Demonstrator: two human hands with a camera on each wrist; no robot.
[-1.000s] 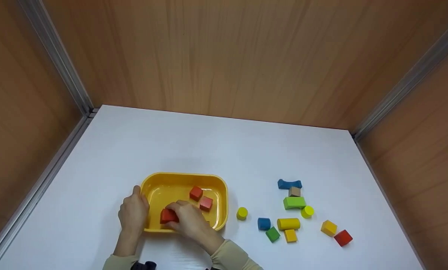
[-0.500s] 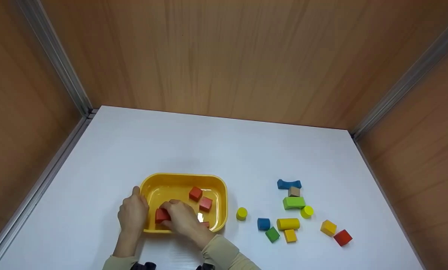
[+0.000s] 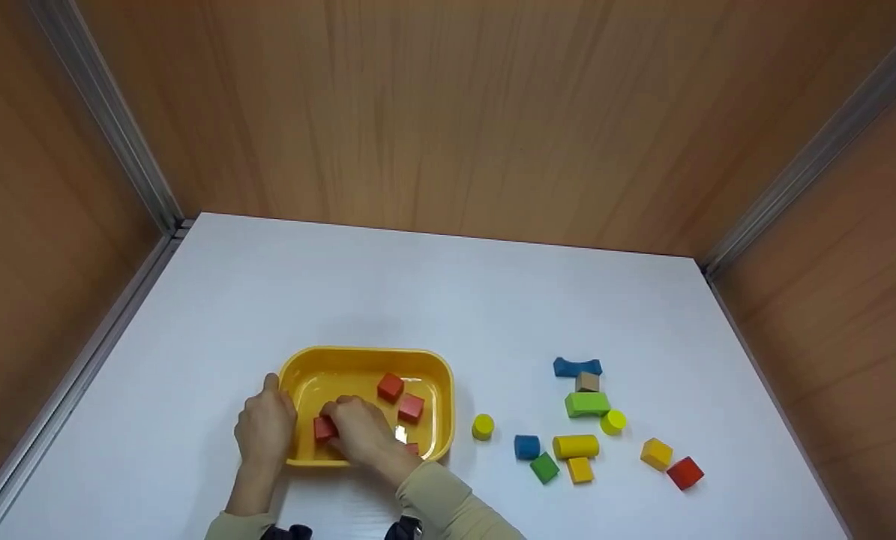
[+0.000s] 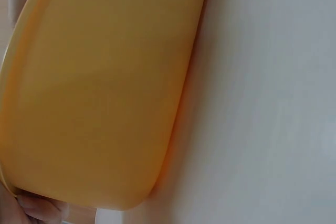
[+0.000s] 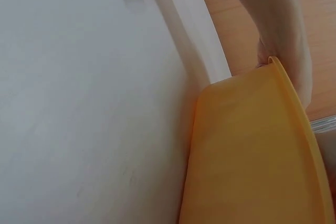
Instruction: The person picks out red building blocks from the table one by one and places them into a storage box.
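My left hand (image 3: 264, 426) grips the left rim of a yellow plastic tub (image 3: 365, 360). In the left wrist view, its fingertips (image 4: 42, 209) hold the rim beside the tub's outer wall (image 4: 105, 93). Inside the tub, toward its front left, my right hand (image 3: 364, 431) has its fingers round a red block (image 3: 324, 429), which they partly cover. Two more red blocks, one behind (image 3: 391, 387) and a paler one (image 3: 411, 408), lie to the right. Part of another red block (image 3: 412, 448) shows beyond the right wrist. The right wrist view shows the tub's front wall (image 5: 252, 145), not the right fingers.
Right of the tub stands a yellow cylinder (image 3: 483, 427). Farther right lie several loose blocks, among them a blue arch-shaped piece (image 3: 577, 367), a light green block (image 3: 587, 404) and a red cube (image 3: 685, 473). Wooden panels (image 3: 433, 120) enclose the white table (image 3: 328, 285).
My right hand has shifted slightly left inside the tub with the red block, uncovering part of the red block near its wrist. The left hand stays on the rim.
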